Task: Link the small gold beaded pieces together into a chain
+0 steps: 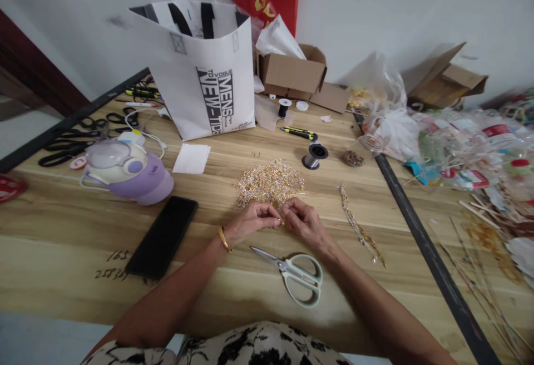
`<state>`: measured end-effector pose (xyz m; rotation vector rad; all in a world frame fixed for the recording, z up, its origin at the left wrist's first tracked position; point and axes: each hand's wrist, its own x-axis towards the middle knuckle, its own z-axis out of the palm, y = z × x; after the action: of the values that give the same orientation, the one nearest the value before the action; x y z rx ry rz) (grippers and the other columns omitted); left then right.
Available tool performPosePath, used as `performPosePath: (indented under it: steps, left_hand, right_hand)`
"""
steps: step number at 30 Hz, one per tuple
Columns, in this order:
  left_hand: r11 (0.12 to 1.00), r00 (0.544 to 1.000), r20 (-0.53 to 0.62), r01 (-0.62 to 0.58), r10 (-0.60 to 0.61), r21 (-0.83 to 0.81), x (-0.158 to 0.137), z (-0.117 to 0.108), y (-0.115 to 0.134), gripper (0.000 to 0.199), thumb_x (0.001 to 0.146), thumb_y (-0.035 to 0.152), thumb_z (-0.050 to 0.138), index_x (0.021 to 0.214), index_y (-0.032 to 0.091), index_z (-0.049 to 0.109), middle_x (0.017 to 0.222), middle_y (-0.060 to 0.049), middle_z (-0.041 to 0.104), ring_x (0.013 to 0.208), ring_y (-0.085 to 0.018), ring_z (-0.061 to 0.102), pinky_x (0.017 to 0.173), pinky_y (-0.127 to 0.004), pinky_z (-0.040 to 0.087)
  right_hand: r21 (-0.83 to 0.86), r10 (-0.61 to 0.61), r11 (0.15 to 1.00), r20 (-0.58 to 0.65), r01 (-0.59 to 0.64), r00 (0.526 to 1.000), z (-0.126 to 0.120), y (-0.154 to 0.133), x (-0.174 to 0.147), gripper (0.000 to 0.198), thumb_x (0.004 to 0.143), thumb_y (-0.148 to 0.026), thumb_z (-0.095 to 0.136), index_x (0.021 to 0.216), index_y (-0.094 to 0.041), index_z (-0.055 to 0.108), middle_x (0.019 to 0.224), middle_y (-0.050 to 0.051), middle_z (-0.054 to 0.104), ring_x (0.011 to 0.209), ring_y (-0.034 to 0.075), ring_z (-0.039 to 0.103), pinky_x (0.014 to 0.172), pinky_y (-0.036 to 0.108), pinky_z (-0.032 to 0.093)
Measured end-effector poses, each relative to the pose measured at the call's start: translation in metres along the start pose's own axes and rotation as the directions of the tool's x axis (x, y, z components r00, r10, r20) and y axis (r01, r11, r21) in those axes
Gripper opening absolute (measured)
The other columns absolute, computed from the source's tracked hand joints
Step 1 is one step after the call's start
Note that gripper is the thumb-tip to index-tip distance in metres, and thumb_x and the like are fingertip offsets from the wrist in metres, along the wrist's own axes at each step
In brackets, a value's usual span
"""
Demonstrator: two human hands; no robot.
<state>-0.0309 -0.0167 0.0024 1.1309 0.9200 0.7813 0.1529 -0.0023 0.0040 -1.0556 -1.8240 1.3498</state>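
Both hands meet at the near edge of a loose pile of gold and silver beads [271,181] on the wooden table. My left hand [261,217], with a gold bracelet at the wrist, pinches a small gold bead [281,222] between thumb and finger. Close against it, my right hand [302,217] has its fingers pressed together; anything between them is too small to make out. Scissors [294,276] with pale green handles lie just below the hands. Off to the right rest strung bead strands [361,228], silver and gold.
A black phone [162,237] and a purple-white device [129,170] sit on the left. Behind the beads are a wire spool [315,156], a utility knife [298,133] and a white bag [208,75]. Plastic bottles [496,131] crowd the right, past a dark table edge strip [417,231].
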Motion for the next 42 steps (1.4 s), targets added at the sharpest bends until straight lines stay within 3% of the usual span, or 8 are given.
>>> performPosePath:
  steps: [13, 22, 30, 42]
  left_hand:
    - [0.98, 1.0, 0.003, 0.026, -0.026, -0.199, 0.0, 0.002, 0.002, 0.019, 0.067, 0.025, 0.075, 0.073, 0.011, 0.064, 0.066, -0.002, 0.064, 0.062, -0.01, 0.056, 0.064, -0.022, 0.043]
    - [0.989, 0.997, 0.082, 0.002, 0.011, -0.149, 0.001, 0.0, -0.001, 0.021, 0.074, 0.03, 0.07, 0.083, 0.011, 0.069, 0.075, -0.005, 0.068, 0.065, -0.01, 0.057, 0.066, -0.022, 0.045]
    - [0.994, 0.997, 0.076, 0.037, -0.029, -0.103, -0.001, 0.002, 0.003, 0.02, 0.071, 0.028, 0.071, 0.079, 0.01, 0.067, 0.071, -0.003, 0.065, 0.066, -0.01, 0.056, 0.066, -0.022, 0.043]
    - [0.999, 0.999, 0.029, 0.027, -0.026, -0.037, 0.001, 0.007, 0.004, 0.016, 0.067, 0.023, 0.072, 0.073, 0.011, 0.063, 0.067, -0.001, 0.061, 0.063, -0.01, 0.054, 0.063, -0.023, 0.042]
  right_hand:
    - [-0.068, -0.038, 0.997, -0.015, 0.036, 0.999, 0.0, -0.004, -0.001, 0.024, 0.091, -0.039, 0.047, 0.084, -0.016, 0.052, 0.063, -0.002, 0.049, 0.056, 0.01, 0.042, 0.052, 0.022, 0.033]
    - [-0.028, -0.047, 0.999, -0.003, 0.046, 0.999, 0.003, -0.01, -0.002, 0.026, 0.091, -0.041, 0.047, 0.085, -0.016, 0.052, 0.062, 0.0, 0.055, 0.055, 0.011, 0.047, 0.051, 0.022, 0.034]
    - [-0.08, -0.063, 0.995, -0.024, 0.061, 0.998, 0.003, -0.011, -0.003, 0.026, 0.09, -0.039, 0.047, 0.082, -0.016, 0.052, 0.061, -0.002, 0.047, 0.053, 0.009, 0.039, 0.049, 0.022, 0.029]
    - [0.219, 0.054, 0.973, 0.076, -0.069, 0.996, 0.008, -0.019, -0.004, 0.031, 0.085, -0.048, 0.054, 0.081, -0.017, 0.052, 0.064, -0.001, 0.054, 0.056, 0.011, 0.047, 0.053, 0.023, 0.036]
